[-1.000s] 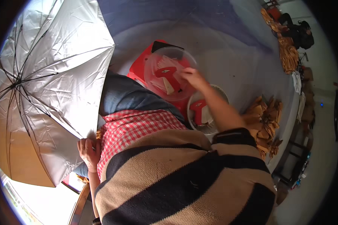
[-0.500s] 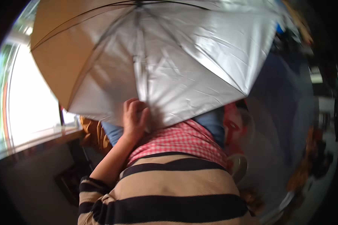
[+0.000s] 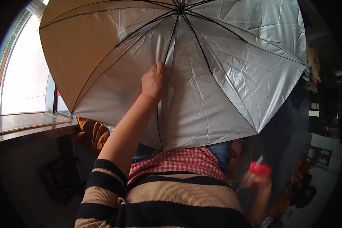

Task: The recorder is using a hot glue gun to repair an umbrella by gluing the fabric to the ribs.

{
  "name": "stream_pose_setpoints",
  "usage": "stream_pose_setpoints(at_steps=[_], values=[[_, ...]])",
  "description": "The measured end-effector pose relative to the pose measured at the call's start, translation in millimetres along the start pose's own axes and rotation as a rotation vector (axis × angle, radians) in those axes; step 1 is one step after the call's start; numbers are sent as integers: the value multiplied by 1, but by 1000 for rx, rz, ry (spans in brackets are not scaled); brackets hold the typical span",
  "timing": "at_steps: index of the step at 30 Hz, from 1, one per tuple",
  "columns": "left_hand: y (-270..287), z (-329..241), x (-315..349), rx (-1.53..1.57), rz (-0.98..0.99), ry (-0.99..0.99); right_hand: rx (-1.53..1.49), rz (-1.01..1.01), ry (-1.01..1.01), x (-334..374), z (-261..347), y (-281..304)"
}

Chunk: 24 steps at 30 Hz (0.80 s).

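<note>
An opened umbrella (image 3: 212, 95) spreads over my lap, its silvery lining and dark ribs facing up at me. My left hand (image 3: 154, 83) is closed round one of the thin ribs (image 3: 174, 38), partway between the black hub (image 3: 180, 8) and the canopy's near edge. Its fingertips are mostly turned away from view. Low on the right, my right hand (image 3: 264, 183) grips a bright red object (image 3: 261, 169) with a pale strip sticking up from it. Motion blurs this hand, and the object's kind is unclear.
A red-and-white checked cloth (image 3: 178, 159) lies over my waist and jeans (image 3: 221, 152). Brown crumpled material (image 3: 93, 131) sits left of the umbrella. Beyond it a wooden ledge (image 3: 30, 131) runs below a bright window (image 3: 26, 76). Dark clutter (image 3: 300, 190) lies at the far right.
My left hand has moved up from the canopy's near edge and closed on a rib. The umbrella has shifted right and down in view. My right hand has appeared, holding the red object.
</note>
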<state>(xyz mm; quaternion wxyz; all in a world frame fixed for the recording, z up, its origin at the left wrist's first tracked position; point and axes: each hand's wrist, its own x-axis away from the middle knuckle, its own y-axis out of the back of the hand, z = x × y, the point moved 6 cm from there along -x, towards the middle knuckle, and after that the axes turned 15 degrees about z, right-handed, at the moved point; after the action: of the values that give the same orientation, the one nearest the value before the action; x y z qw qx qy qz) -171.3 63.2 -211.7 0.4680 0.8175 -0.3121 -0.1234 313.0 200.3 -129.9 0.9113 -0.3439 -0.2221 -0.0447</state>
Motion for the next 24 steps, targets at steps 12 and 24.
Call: stream_pose_setpoints(at_steps=[12, 24], values=[[-17, 31, 8, 842, 76, 38, 111, -103, 120, -376, 33, -52], [-24, 32, 7, 977, 109, 123, 92, -121, 80, -386, 31, -52]])
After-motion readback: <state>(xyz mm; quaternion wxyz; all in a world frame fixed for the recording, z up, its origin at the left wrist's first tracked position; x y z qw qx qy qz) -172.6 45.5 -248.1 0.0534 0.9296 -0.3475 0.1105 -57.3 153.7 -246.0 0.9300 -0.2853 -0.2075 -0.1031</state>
